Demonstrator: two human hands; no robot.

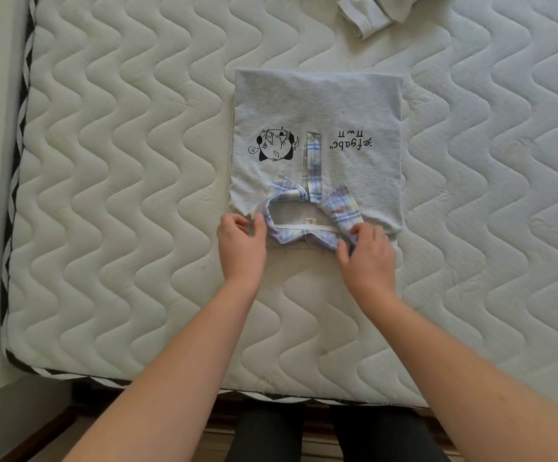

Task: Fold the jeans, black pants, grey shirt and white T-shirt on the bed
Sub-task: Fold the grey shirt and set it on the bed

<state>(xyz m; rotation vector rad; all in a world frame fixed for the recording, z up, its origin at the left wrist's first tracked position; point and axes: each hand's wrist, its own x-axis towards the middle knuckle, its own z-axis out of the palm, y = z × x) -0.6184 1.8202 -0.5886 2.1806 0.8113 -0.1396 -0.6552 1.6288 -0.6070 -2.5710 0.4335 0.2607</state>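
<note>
1. The grey shirt [317, 108] lies flat on the bed [121, 161], folded into a narrow rectangle, print side up, plaid collar [307, 221] at its near edge.
2. The left hand [241, 248] pinches the shirt's near left corner beside the collar, fingers curled on the fabric.
3. The right hand [367, 258] pinches the collar's right end, fingers curled around it.
4. A white garment [369, 13] lies bunched beyond the shirt's far edge, well apart; which item it is cannot be told.
</note>
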